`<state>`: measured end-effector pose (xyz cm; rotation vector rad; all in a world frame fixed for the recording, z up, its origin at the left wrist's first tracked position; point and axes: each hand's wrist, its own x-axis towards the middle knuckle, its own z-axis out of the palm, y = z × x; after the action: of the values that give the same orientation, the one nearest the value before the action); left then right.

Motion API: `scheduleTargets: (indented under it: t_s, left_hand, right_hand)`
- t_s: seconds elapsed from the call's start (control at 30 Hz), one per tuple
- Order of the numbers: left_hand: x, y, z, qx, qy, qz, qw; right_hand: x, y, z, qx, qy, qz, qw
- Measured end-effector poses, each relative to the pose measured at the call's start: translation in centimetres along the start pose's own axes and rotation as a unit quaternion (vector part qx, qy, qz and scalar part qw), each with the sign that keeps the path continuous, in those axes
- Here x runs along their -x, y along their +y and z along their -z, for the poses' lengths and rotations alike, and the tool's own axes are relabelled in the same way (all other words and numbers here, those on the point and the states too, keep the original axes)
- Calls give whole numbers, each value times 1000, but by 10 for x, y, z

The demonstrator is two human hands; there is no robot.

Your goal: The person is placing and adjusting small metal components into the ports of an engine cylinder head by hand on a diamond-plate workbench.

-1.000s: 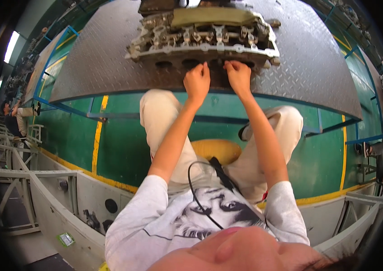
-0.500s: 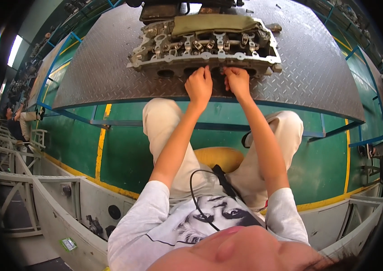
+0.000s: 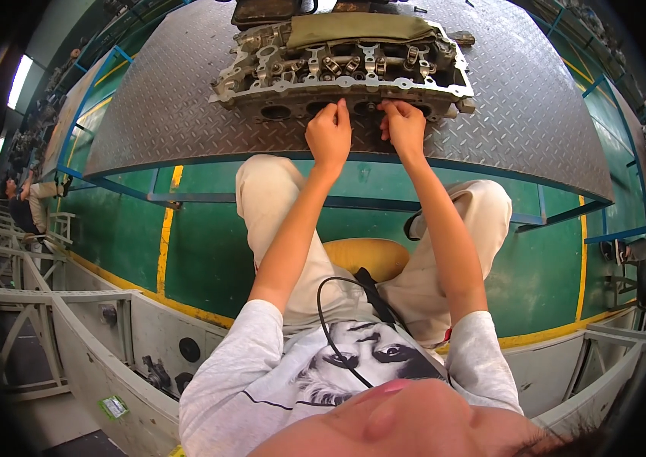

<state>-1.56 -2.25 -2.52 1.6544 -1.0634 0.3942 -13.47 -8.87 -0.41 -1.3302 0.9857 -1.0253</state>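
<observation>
A grey metal cylinder head lies on the table, its open top showing rocker arms and its near side showing round ports. At the near side, by the middle ports, my left hand is closed with the thumb raised against the head's edge. My right hand is beside it, fingers pinched at a port right of the middle. Something small and dark may be at its fingertips, too small to name. An olive-green folded cloth rests along the far side of the cylinder head.
The tread-plate table has a blue frame. Beyond the cylinder head stands a dark metal part. A yellow round stool seat is between my knees. At the far left a person sits. Grey metal frames stand behind me.
Both hands stay at the near side of the cylinder head, with only slight finger shifts. The whole view has tilted a little, so the table sits slightly higher.
</observation>
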Motion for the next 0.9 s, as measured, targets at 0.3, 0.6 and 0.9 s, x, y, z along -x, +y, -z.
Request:
scheduleTargets:
  t_s: [0.3, 0.6, 0.9]
  left_hand:
    - [12, 17, 9, 207, -141, 145, 957]
    - [16, 19, 5, 280, -151, 210, 925]
    - [15, 21, 7, 327, -170, 293, 882]
  right_hand:
    - [3, 2, 0, -36, -15, 10, 999]
    - [13, 4, -1, -11, -1, 23, 1000]
    - [19, -7, -2, -40, -2, -6, 999]
